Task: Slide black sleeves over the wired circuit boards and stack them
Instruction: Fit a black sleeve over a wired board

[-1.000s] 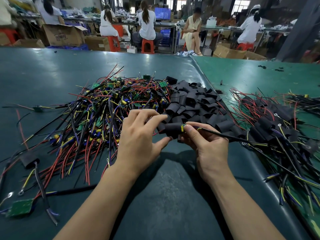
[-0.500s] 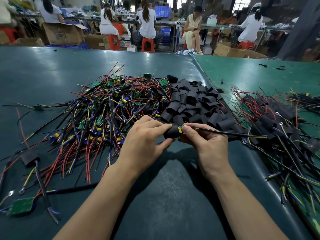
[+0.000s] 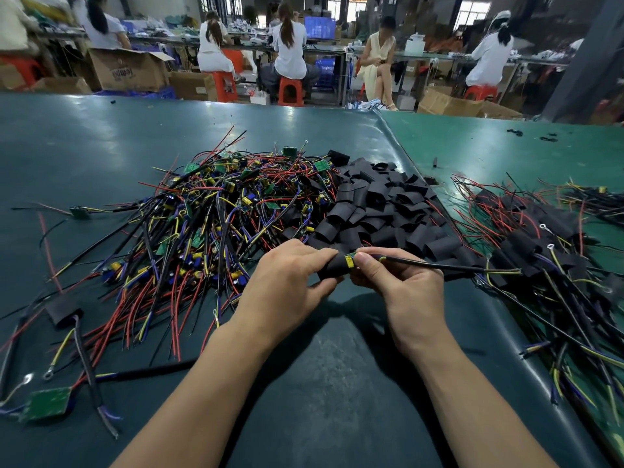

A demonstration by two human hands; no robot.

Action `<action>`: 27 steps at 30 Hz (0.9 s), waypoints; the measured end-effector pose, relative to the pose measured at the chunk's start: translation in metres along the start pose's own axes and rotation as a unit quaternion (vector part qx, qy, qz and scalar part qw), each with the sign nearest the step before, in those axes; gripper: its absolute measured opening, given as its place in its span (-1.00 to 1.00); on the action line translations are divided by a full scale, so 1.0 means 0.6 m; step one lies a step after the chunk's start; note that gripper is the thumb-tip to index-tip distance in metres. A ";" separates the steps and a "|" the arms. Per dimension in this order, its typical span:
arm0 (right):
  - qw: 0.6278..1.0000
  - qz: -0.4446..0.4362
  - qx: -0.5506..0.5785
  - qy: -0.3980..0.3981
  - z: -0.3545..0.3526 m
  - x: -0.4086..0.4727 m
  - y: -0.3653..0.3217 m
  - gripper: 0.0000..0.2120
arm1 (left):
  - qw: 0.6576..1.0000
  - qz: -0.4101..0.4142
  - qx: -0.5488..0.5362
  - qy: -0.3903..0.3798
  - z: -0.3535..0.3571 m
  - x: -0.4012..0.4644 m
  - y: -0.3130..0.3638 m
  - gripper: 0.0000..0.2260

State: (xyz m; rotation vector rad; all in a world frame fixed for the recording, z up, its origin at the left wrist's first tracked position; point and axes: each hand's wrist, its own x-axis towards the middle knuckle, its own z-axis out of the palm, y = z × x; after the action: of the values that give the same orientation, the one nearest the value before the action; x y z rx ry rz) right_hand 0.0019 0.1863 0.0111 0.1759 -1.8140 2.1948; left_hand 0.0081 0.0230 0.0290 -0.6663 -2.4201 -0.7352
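1. The left hand [image 3: 287,282] curls round a black sleeve [image 3: 332,266], fingers above and thumb below; most of the sleeve is hidden in that grip.
2. The right hand [image 3: 405,288] pinches the board [image 3: 350,260] at the sleeve's right mouth; only a yellow-green edge shows, so how far in it sits cannot be told.
3. A black cable [image 3: 439,265] runs right from the board, past the right fingers.
4. Just behind the sleeve lies the pile of loose sleeves [image 3: 378,204]; left of the sleeve is the tangle of wired boards [image 3: 209,224], single boards hard to pick out.
5. Right of the sleeve lies the sleeved stack [image 3: 540,244], cut off by the frame edge; all rest on the green mat [image 3: 101,146].
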 end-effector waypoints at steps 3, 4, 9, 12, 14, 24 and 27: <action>1.000 0.012 0.018 0.022 -0.004 0.004 -0.002 -0.85 | 1.000 0.001 0.004 0.006 -0.004 0.000 -0.003 -0.73; 0.999 0.020 0.035 0.031 -0.005 0.006 -0.003 -0.88 | 1.000 -0.003 0.003 0.014 -0.006 0.001 -0.006 -0.72; 0.996 0.035 0.065 0.041 -0.007 0.007 -0.005 -0.94 | 0.999 -0.030 -0.011 0.019 -0.004 -0.001 -0.005 -0.59; 0.997 0.037 0.062 0.040 -0.005 0.006 -0.006 -0.90 | 0.999 -0.031 -0.020 0.014 -0.001 -0.002 0.000 -0.62; 0.997 0.044 0.062 0.033 -0.004 0.005 -0.006 -0.91 | 0.999 -0.023 -0.027 0.027 -0.001 -0.001 -0.005 -0.62; 0.998 0.046 0.040 -0.009 -0.002 0.001 -0.006 -0.92 | 0.998 -0.037 -0.053 -0.017 0.006 -0.002 0.007 -0.56; 0.998 0.046 0.037 -0.005 -0.003 0.002 -0.006 -0.90 | 0.998 -0.027 -0.053 -0.024 0.002 -0.002 0.003 -0.68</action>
State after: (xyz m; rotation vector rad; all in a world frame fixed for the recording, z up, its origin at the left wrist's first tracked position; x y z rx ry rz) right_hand 0.0020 0.1886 0.0142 0.1218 -1.7804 2.3312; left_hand 0.0097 0.0244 0.0281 -0.6700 -2.4637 -0.8847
